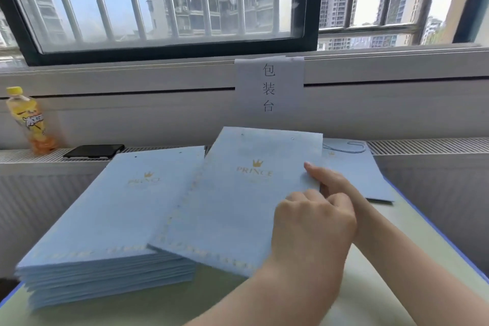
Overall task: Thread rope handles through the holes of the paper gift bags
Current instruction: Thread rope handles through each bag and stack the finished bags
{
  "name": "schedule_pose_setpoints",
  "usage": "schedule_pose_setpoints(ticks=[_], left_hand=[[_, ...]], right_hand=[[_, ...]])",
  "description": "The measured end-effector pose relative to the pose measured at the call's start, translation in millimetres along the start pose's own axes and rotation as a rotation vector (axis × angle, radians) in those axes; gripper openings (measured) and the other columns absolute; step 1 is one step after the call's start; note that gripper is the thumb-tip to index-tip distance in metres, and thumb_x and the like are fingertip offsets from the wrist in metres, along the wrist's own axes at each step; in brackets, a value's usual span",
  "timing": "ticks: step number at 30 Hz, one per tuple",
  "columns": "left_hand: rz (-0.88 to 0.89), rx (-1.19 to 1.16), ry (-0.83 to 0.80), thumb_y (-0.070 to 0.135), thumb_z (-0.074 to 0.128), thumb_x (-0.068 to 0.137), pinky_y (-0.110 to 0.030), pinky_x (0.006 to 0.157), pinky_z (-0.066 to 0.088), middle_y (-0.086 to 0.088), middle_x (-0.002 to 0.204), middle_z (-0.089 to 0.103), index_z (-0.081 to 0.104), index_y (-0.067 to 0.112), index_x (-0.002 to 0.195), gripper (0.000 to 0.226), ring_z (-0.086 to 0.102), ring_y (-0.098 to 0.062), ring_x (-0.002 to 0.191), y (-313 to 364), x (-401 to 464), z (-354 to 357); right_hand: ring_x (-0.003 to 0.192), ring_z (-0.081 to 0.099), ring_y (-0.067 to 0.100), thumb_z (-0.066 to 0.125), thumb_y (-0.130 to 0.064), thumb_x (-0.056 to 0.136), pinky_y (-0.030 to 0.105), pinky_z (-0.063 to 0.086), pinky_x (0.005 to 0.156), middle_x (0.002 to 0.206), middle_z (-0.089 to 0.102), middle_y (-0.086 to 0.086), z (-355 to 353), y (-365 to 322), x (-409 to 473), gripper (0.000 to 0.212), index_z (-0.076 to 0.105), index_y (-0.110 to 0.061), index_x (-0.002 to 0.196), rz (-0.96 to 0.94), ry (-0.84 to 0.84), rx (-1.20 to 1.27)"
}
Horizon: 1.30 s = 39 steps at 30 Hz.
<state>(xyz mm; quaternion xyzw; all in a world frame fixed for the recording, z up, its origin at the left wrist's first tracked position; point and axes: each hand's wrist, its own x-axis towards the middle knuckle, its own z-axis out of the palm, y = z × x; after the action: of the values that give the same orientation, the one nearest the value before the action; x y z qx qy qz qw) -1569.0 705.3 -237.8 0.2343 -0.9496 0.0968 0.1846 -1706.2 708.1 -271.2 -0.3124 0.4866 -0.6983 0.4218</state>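
Head view: left hand [313, 222] and right hand [328, 180] both pinching right edge of blue bag [238, 193], beside bag stack [105, 219] on desk [397, 286].

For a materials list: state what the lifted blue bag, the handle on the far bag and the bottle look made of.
Lifted blue bag: matte paper or card, seemingly; flat, stiff sheet with punched holes and gold print. Handle: thin blue twisted cord, probably. Bottle: clear plastic apparently, orange drink visible through it, yellow cap.
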Motion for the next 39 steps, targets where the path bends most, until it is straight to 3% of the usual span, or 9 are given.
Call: schedule_pose_setpoints(ticks=[3, 8, 13, 17, 23, 28, 31, 36, 39], left_hand=[[0.090, -0.109, 0.200, 0.030, 0.078, 0.047, -0.024, 0.047, 0.027, 0.004, 0.058, 0.055, 0.060, 0.024, 0.076, 0.035, 0.056, -0.017, 0.053, -1.7, 15.1, 33.0], [-0.131, -0.250, 0.360, 0.031, 0.036, 0.082, -0.040, 0.087, 0.048, -0.009, 0.114, 0.061, 0.055, 0.012, 0.116, 0.043, 0.057, -0.030, 0.108, -43.1, 49.4, 75.2], [-0.458, -1.091, 0.158, 0.024, 0.053, 0.095, -0.038, 0.096, 0.045, -0.006, 0.124, 0.054, 0.037, 0.011, 0.134, 0.045, 0.056, -0.022, 0.109, -63.0, 56.0, 95.6], [-0.634, -1.541, 0.098, 0.013, 0.058, 0.092, -0.042, 0.078, 0.057, -0.012, 0.107, 0.066, 0.039, 0.019, 0.123, 0.037, 0.067, -0.025, 0.089, -69.4, 56.8, 103.0], [-0.624, -1.452, 0.062, 0.004, 0.047, 0.096, -0.049, 0.085, 0.054, -0.015, 0.112, 0.065, 0.046, 0.011, 0.127, 0.032, 0.066, -0.030, 0.096, -72.1, 54.0, 109.6], [-0.615, -1.379, 0.065, -0.005, 0.043, 0.088, -0.051, 0.082, 0.053, -0.009, 0.102, 0.064, 0.050, 0.011, 0.116, 0.033, 0.064, -0.028, 0.089, -68.7, 54.0, 113.1], [-0.648, -1.337, 0.078, -0.001, 0.043, 0.086, -0.035, 0.066, 0.043, -0.004, 0.081, 0.055, 0.038, 0.010, 0.131, 0.046, 0.052, -0.019, 0.067, -69.1, 54.8, 113.2], [-0.506, -1.013, 0.080, 0.010, 0.045, 0.091, -0.031, 0.058, 0.033, -0.002, 0.073, 0.058, 0.043, 0.014, 0.132, 0.041, 0.052, -0.019, 0.065, -62.4, 50.2, 112.7], [-0.424, -0.807, 0.082, 0.019, 0.047, 0.094, -0.030, 0.066, 0.031, -0.004, 0.089, 0.059, 0.053, 0.011, 0.117, 0.025, 0.053, -0.024, 0.084, -57.9, 48.0, 110.3]], right_hand=[[0.057, 0.068, 0.017, 0.046, -0.016, 0.097, 0.020, 0.052, 0.050, 0.070, 0.071, 0.009, -19.6, -8.4, 5.6, 0.024, 0.064, -0.002, 0.089, -0.086, 0.174, -0.008], [0.063, 0.070, 0.024, 0.053, -0.028, 0.094, 0.033, 0.058, 0.056, 0.080, 0.073, 0.012, -73.2, -25.0, 2.0, 0.030, 0.066, -0.001, 0.098, -0.051, 0.406, -0.115], [0.082, 0.070, 0.031, 0.054, -0.034, 0.093, 0.038, 0.057, 0.071, 0.099, 0.072, 0.017, -96.2, -29.8, -8.5, 0.037, 0.069, 0.000, 0.102, 0.098, 0.375, -0.271], [0.081, 0.068, 0.030, 0.048, -0.045, 0.095, 0.038, 0.053, 0.075, 0.091, 0.073, 0.010, -93.6, -26.8, -3.6, 0.051, 0.067, 0.003, 0.097, 0.073, 0.436, -0.598], [0.087, 0.064, 0.015, 0.035, -0.006, 0.100, 0.025, 0.050, 0.073, 0.100, 0.069, 0.004, -92.1, -41.3, 0.1, 0.029, 0.062, -0.011, 0.112, -0.278, 0.596, -0.439], [0.106, 0.064, 0.013, 0.041, 0.004, 0.094, 0.021, 0.052, 0.075, 0.109, 0.069, 0.001, -74.6, -54.5, -10.8, 0.034, 0.059, -0.014, 0.115, -0.425, 0.288, 0.091], [0.111, 0.062, 0.013, 0.044, 0.004, 0.091, 0.021, 0.052, 0.077, 0.112, 0.068, 0.000, -60.4, -60.8, -15.7, 0.034, 0.059, -0.015, 0.114, -0.467, 0.141, 0.214], [0.076, 0.067, 0.005, 0.054, -0.016, 0.085, 0.015, 0.050, 0.060, 0.084, 0.071, -0.004, -40.6, -60.2, -17.1, 0.014, 0.067, -0.015, 0.091, -0.458, 0.051, 0.356], [0.058, 0.051, 0.005, 0.056, -0.025, 0.089, 0.015, 0.044, 0.054, 0.063, 0.059, -0.006, -36.6, -47.0, -10.4, 0.017, 0.067, -0.016, 0.079, -0.436, 0.170, -0.021]])
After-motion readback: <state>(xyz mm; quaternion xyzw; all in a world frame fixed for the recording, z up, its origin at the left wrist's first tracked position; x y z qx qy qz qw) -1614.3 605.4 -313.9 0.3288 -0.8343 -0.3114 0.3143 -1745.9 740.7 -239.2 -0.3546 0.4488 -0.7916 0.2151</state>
